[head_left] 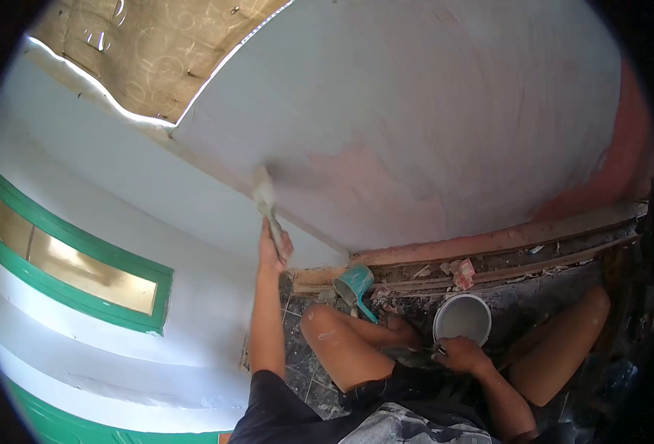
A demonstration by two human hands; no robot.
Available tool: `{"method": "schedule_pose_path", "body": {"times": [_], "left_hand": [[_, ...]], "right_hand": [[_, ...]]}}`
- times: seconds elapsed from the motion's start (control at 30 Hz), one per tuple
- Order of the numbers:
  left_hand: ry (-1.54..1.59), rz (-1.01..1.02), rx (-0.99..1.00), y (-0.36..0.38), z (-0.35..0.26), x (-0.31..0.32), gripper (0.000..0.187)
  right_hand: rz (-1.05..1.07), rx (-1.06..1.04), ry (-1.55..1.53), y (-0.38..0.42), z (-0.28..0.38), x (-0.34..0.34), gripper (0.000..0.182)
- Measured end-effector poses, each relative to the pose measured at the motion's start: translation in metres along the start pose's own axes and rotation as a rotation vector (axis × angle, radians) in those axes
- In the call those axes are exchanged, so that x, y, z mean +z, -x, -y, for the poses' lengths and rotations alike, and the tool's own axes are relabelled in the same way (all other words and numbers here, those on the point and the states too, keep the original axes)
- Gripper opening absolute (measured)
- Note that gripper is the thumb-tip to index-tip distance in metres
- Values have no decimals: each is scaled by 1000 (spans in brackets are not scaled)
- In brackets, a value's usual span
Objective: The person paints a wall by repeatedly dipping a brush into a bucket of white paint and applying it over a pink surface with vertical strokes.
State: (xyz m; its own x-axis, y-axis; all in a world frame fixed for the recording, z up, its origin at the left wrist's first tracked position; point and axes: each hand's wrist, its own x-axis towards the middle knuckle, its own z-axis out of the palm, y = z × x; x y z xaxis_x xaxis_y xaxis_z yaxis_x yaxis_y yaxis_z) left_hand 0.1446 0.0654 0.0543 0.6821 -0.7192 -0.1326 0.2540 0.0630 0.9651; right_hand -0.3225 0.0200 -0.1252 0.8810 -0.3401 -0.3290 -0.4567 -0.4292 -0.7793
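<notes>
My left hand [275, 248] is stretched forward and closed around the handle of a wide, whitish paintbrush [265, 194]. The brush's head overlaps the lower part of the patchy white and pink wall [416, 133], close to the corner, with a dark shadow beside it. Between my bent legs stands a round bucket [462, 320] of pale, whitish liquid. My right hand [460, 354] is closed at the bucket's near rim, fingers curled; I cannot tell what they hold.
A teal dipper [355, 281] lies tilted by my knee on the dirty dark tiles [297, 355]. Debris and a crumpled red-and-white wrapper [463, 274] lie along the wooden ledge [504, 277]. At left, a green-framed window [75, 255] sits in the adjoining white wall [134, 192].
</notes>
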Motion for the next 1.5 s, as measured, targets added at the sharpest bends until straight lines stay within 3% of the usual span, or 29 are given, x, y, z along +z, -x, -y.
{"method": "schedule_pose_path", "body": {"times": [0.17,0.27,0.37,0.43,0.5,0.53,0.67,0.77,0.8,0.87,0.93,1.03,1.1,1.17,1.27,1.3,1.37,1.43,1.5], "left_hand": [[-163,38,313,-15,-118,49,47],[-326,-65,332,-40,-124,58,52],[-225,-32,301,-68,-51,34,60],[-182,-160,187,-67,20,21,62],[-318,-212,-202,-46,87,-1,63],[-295,-194,-289,-24,116,3,62],[14,-49,-479,57,143,52,54],[179,142,-446,101,154,99,48],[212,196,-419,112,161,112,46],[265,115,-346,124,188,144,43],[335,347,-389,133,193,156,41],[345,349,-382,137,213,180,42],[175,352,-290,137,236,182,43],[74,336,-228,145,238,186,47],[-139,392,-368,163,231,191,51],[-27,421,-432,167,238,192,55],[-194,523,-370,169,232,184,50],[-314,823,-239,155,219,169,41],[-340,730,-152,157,188,155,30]], "right_hand": [[72,2,-41,-11,10,1,33],[47,-24,-81,-16,11,1,32],[-11,-24,-64,-13,0,3,32],[-43,-12,-41,-11,-3,4,32],[-43,2,-9,-8,-2,2,32],[-55,-37,-36,-8,1,3,32],[-179,-28,-217,-7,10,-3,33],[-405,-22,-277,-15,0,3,36],[-395,17,-487,-19,-2,4,37],[-376,121,-902,-28,2,7,38],[-394,123,-1030,-26,20,3,40],[-527,93,-1147,-25,21,-8,44],[-585,24,-1183,-20,32,-16,47],[-507,59,-1039,-19,42,-28,47],[-455,141,-882,-21,34,-28,44],[-455,186,-840,-19,28,-27,43],[-474,326,-785,-8,28,-44,35],[-565,141,-442,-4,12,-67,30],[-411,273,-110,12,14,-102,27]]}}
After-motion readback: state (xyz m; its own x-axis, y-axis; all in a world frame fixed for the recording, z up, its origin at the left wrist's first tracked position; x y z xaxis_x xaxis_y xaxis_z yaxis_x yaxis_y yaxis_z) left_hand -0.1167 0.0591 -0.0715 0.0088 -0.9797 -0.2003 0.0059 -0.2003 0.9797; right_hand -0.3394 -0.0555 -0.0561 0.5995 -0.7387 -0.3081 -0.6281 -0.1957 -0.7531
